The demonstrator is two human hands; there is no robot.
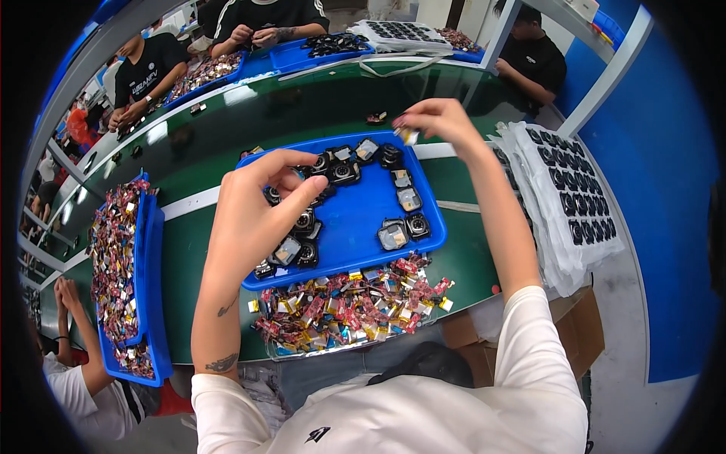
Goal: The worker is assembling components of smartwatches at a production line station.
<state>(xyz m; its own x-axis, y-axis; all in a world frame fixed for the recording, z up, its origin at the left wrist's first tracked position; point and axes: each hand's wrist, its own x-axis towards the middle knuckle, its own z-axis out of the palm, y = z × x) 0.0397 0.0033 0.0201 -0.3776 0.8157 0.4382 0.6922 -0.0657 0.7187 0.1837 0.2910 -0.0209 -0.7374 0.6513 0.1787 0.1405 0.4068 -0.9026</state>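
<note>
My right hand (pixel 442 125) is raised past the far right corner of a blue tray (pixel 355 219). Its fingertips pinch a small battery with a circuit board (pixel 408 136), partly hidden by the fingers. Over the tray's left side hovers my left hand (pixel 261 204), thumb and index finger curved and apart, the other fingers curled behind. I see nothing held between them. Black watch cases (pixel 345 172) lie below and beyond its fingertips. More cases line the tray's right side, among them a grey-backed one (pixel 393 234). Another small board piece (pixel 376 118) lies on the green belt beyond.
Piled at the tray's near edge are small boards with batteries (pixel 340 310). A long blue bin (pixel 155 280) at left holds more. White trays of black cases (pixel 578 181) are stacked at right. Co-workers sit across the green belt (pixel 287 94), and another sits at left.
</note>
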